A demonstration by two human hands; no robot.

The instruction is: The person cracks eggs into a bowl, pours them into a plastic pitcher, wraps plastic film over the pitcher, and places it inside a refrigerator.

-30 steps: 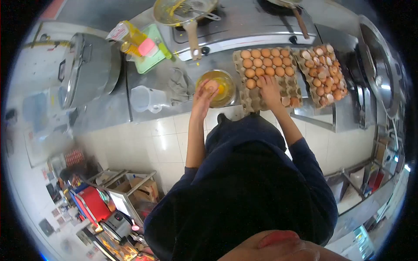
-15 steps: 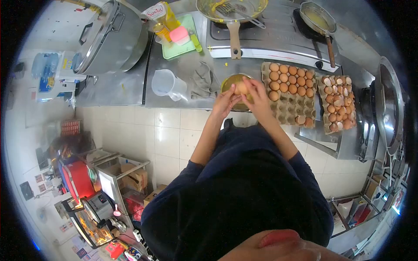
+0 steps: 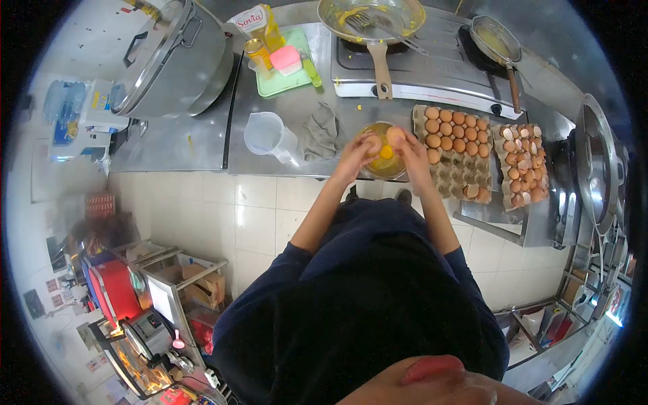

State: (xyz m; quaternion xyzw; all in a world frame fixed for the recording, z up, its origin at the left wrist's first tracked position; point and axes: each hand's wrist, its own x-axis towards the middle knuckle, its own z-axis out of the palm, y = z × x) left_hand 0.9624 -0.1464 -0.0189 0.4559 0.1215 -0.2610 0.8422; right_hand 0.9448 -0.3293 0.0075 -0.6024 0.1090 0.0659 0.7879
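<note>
Over a round bowl (image 3: 382, 173) at the counter's front edge, my two hands hold the halves of a cracked egg apart. My left hand (image 3: 355, 156) is closed on one eggshell half (image 3: 370, 143). The other eggshell half (image 3: 395, 136) is in my right hand (image 3: 414, 159). Between them shows a yellow egg yolk (image 3: 386, 152); whether it is still falling or lies in the bowl, I cannot tell. Right of the bowl is a cardboard egg tray (image 3: 451, 177) with brown eggs in its far rows and shell pieces at its near right corner.
A second tray heaped with eggshells (image 3: 524, 165) stands farther right. Left of the bowl lie a grey cloth (image 3: 322, 133) and a plastic jug (image 3: 270, 137). Behind are a gas stove (image 3: 439, 75) with a frying pan (image 3: 370, 20) and a green tray (image 3: 290, 79). A large pot (image 3: 179, 67) is far left.
The whole egg between my hands is now split into two shell halves, and my hands have parted slightly. A yolk has come into view. The whole view has shifted a little.
</note>
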